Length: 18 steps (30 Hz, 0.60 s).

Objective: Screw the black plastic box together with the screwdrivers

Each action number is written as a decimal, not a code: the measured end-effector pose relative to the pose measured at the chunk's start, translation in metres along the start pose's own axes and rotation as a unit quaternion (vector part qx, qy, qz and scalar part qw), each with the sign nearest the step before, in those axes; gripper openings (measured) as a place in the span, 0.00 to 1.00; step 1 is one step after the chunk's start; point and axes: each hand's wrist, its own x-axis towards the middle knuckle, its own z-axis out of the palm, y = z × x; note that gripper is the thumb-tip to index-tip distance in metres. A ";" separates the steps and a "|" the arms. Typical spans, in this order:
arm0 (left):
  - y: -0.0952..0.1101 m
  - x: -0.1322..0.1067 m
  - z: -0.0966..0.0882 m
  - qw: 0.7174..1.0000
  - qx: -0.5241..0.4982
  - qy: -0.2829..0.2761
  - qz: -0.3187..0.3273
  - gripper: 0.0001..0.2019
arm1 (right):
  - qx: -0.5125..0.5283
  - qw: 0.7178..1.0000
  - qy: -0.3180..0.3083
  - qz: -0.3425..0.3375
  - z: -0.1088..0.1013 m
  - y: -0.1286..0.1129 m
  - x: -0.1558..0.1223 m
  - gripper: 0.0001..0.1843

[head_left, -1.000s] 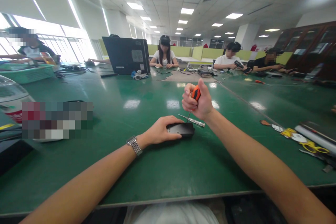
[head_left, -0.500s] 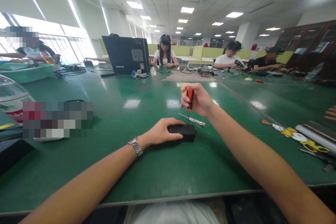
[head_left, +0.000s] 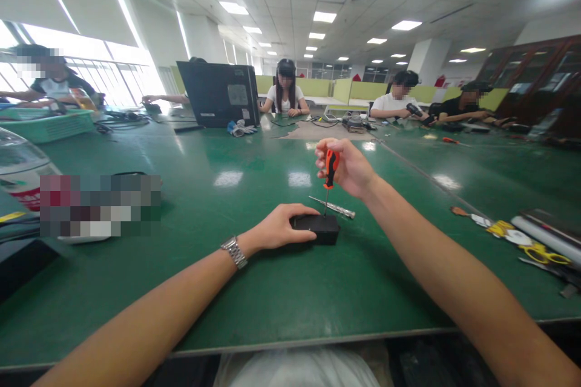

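Note:
A small flat black box lies on the green table in front of me. My left hand, with a metal watch at the wrist, rests on the box's left side, fingers curled over it. My right hand grips the orange-and-black handle of a screwdriver held upright, its tip touching the top of the box. A second metal tool lies on the table just behind the box.
An open laptop stands at the far side. Several seated people work beyond it. A green basket is at far left. Scissors and small tools lie at right. A clear domed lid sits at left.
My right hand turned from a fist over the tilted handle to a fingertip grip, and the screwdriver now stands upright on the box. The left hand stayed on the box.

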 end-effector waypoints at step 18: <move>-0.001 0.000 0.001 1.000 0.002 -0.001 -0.001 0.22 | 0.100 0.990 -0.097 -0.027 0.032 0.005 -0.017 0.05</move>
